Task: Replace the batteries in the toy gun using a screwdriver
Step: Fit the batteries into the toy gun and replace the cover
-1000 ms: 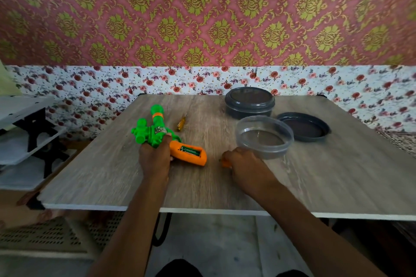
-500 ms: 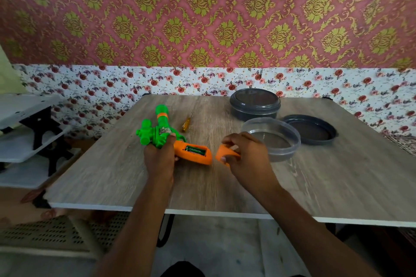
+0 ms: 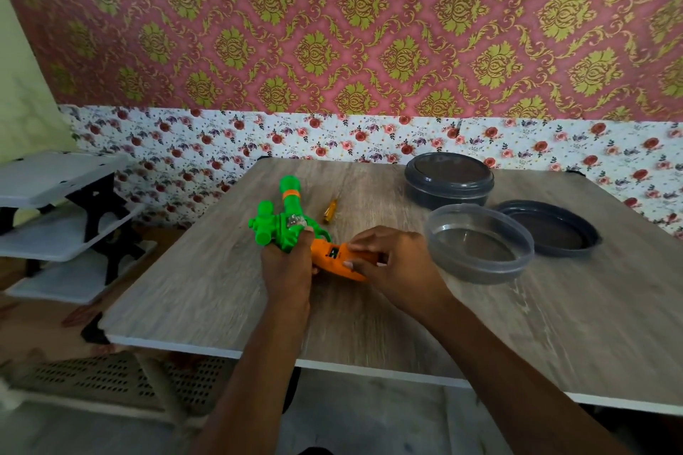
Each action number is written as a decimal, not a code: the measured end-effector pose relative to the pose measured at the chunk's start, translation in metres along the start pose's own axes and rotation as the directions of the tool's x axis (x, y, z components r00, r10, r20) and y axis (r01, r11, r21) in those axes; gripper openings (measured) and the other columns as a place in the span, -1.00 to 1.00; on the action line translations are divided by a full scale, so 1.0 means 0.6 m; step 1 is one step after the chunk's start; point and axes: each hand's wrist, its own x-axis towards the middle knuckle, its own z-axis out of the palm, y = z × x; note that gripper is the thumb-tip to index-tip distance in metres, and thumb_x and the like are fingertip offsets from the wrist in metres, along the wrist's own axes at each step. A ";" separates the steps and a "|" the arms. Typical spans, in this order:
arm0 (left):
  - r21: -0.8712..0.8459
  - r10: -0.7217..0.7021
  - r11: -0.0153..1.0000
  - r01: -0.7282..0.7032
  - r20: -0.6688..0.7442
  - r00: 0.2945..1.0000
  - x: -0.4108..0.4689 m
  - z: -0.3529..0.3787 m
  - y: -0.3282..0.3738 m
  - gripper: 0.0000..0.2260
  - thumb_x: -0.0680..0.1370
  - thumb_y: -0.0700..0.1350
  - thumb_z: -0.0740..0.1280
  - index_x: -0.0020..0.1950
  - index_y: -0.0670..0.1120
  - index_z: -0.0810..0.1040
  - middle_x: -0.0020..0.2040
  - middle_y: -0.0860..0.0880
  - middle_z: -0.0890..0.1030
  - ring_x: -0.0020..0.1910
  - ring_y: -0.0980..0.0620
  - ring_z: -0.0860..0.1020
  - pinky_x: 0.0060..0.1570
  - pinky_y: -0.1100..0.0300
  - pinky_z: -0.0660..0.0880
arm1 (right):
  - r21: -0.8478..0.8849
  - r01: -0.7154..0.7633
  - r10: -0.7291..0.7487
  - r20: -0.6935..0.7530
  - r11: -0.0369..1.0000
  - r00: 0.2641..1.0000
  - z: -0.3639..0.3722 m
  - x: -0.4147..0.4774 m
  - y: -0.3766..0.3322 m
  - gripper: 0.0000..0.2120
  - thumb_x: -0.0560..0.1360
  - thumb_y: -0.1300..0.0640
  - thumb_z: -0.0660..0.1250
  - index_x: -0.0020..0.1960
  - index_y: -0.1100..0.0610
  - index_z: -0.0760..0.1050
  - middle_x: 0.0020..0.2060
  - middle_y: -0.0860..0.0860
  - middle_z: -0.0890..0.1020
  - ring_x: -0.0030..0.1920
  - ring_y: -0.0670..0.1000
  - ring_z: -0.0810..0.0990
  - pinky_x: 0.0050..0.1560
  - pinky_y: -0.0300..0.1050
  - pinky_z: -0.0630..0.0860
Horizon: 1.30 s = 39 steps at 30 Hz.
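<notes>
Your green and orange plastic toy gun point(image 3: 288, 229) lies near the middle of the grey wood-grain tabletop point(image 3: 369, 325), green barrel pointing away from you and orange handle towards your right. Your left hand point(image 3: 286, 273) holds the green body, its grip closed round it from behind. Your right hand point(image 3: 397, 268) is curled over the rear of the orange handle, thumb below and fingers on top. A dark label shows in the opening just left of those fingers; what lies under them is hidden.

The small screwdriver with the amber handle point(image 3: 330, 211) lies on the tabletop just beyond the gun, apart from both hands. To the right stands a clear round plastic tub point(image 3: 480, 262), with a dark grey round lidded container point(image 3: 449, 192) behind it and a loose dark grey lid point(image 3: 550, 229) lying flat beside it.

The tabletop has a white edge. Behind it the wall carries pink and gold damask wallpaper point(image 3: 369, 29) above a white floral band point(image 3: 332, 138). A white shelf rack with black brackets point(image 3: 55, 174) stands at your left.
</notes>
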 end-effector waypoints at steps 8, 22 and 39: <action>0.031 0.022 0.999 -0.022 0.015 1.000 0.000 0.001 0.000 -0.97 0.57 -0.12 0.43 -0.03 0.01 0.61 -0.12 -0.07 0.70 -0.07 -0.15 0.70 -0.15 -0.07 0.64 | -0.094 0.152 -0.146 0.073 0.984 0.987 0.018 -0.003 0.012 -0.78 0.55 0.10 0.40 0.11 0.18 0.71 0.05 0.05 0.72 0.04 -0.01 0.67 0.13 -0.22 0.52; -0.012 0.028 1.000 -0.028 0.015 0.999 -0.013 0.003 0.014 -0.89 0.57 -0.18 0.42 -0.03 0.03 0.59 -0.13 -0.06 0.70 -0.07 -0.16 0.69 -0.13 -0.06 0.61 | -0.163 0.154 -0.137 0.109 0.975 0.985 0.007 0.003 -0.002 -0.64 0.44 0.00 0.52 0.17 0.14 0.71 0.10 0.04 0.73 0.11 0.03 0.67 0.23 -0.06 0.55; -0.004 0.005 1.000 -0.005 0.003 1.000 -0.013 0.003 0.016 -0.89 0.55 -0.17 0.44 0.07 -0.12 0.64 -0.11 -0.15 0.71 -0.08 -0.24 0.70 -0.14 -0.09 0.64 | -0.165 0.097 -0.079 0.114 0.982 0.990 0.032 0.003 -0.013 -0.77 0.50 0.07 0.43 0.07 0.17 0.72 0.03 0.08 0.75 0.05 0.13 0.68 0.21 0.05 0.54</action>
